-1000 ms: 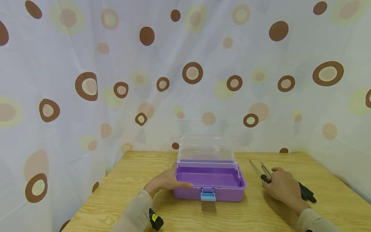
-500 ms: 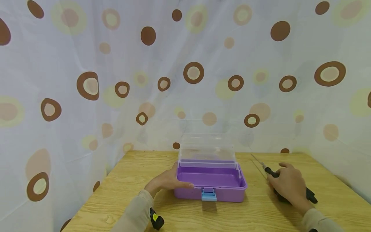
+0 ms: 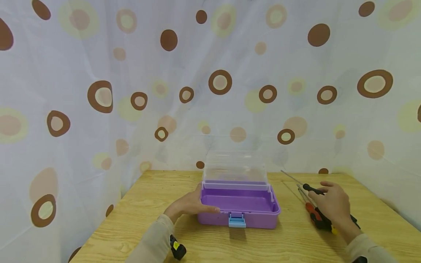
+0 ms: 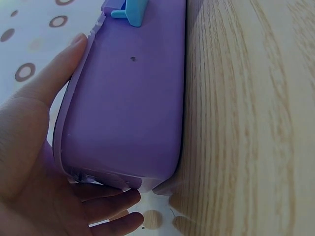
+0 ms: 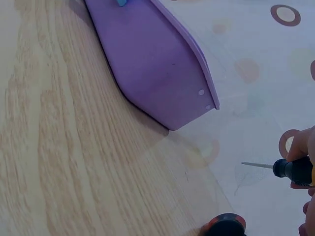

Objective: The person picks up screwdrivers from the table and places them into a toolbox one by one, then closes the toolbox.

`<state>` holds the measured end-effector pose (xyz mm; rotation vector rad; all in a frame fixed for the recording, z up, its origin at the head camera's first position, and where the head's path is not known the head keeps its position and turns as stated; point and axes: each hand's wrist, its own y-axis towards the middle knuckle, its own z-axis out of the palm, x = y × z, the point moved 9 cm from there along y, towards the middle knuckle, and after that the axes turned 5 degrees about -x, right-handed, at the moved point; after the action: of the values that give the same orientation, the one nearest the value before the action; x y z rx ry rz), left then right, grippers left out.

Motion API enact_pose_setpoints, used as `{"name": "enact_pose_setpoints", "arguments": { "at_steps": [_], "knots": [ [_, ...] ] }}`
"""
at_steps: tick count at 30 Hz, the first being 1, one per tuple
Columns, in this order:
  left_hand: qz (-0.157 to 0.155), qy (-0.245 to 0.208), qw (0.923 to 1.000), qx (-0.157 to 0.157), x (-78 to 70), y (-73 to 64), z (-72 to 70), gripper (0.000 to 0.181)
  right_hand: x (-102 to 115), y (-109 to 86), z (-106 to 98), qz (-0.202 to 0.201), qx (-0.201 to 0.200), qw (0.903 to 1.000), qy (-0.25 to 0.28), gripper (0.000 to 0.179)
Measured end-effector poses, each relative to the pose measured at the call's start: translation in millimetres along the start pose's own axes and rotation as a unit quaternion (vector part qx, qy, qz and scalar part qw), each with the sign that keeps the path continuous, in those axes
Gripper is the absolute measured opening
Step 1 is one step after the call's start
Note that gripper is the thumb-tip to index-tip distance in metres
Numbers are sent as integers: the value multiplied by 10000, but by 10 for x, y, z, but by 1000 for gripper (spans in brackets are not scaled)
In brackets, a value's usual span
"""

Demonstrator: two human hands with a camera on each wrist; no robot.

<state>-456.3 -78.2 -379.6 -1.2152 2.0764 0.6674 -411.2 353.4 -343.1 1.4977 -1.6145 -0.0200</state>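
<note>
A purple plastic storage box [image 3: 260,221] sits on the wooden table with its clear lid [image 3: 235,168] tipped back and a blue latch [image 3: 236,221] at the front. My left hand [image 3: 189,204] grips the box's left end, thumb [image 4: 66,61] along the front rim and fingers around the corner. To the right of the box, my right hand [image 3: 333,202] holds a screwdriver [image 3: 312,189] by its black handle, its thin shaft pointing away to the left. Below that hand lie other screwdrivers [image 3: 310,210], one with a red and black handle, partly hidden by the hand.
The box's inside [image 3: 241,200] shows a bare purple floor. Dark handles [image 3: 354,220] stick out to the right of my right hand. A white dotted curtain [image 3: 187,62] hangs behind the wooden table [image 3: 131,223] and along both sides.
My right hand has picked up the black-handled screwdriver and drawn it up off the other tools, which now show beneath it. My left hand has stayed on the box.
</note>
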Motion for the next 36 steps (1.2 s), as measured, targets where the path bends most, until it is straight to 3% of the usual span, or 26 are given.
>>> {"name": "enact_pose_setpoints", "arguments": {
  "at_steps": [5, 11, 19, 24, 27, 30, 36],
  "knots": [
    [47, 44, 10000, -9, -2, 7, 0, 128, -87, 34, -42, 622, 217, 9974, 293, 47],
    [141, 31, 9999, 22, -12, 12, 7, 127, -157, 40, -38, 1359, 559, 9850, 901, 63],
    [129, -5, 9999, 21, -21, 1, 1, 127, -153, 11, -16, 1986, 965, 9555, 1956, 82],
    [209, -29, 9998, 47, -45, 10, -4, 126, -118, 24, 11, 2019, 1189, 9387, 2529, 75],
    [202, -16, 9998, 50, -42, 11, -5, 126, -83, 31, 48, 1956, 1349, 9237, 3007, 47],
    [153, 13, 9999, 31, -27, 9, -5, 127, -17, 27, 73, 1955, 1477, 9022, 3551, 19],
    [152, -17, 9999, 34, -24, 7, -3, 127, 202, 14, 96, 1823, 1633, 8595, 4487, 16]
  ]
}}
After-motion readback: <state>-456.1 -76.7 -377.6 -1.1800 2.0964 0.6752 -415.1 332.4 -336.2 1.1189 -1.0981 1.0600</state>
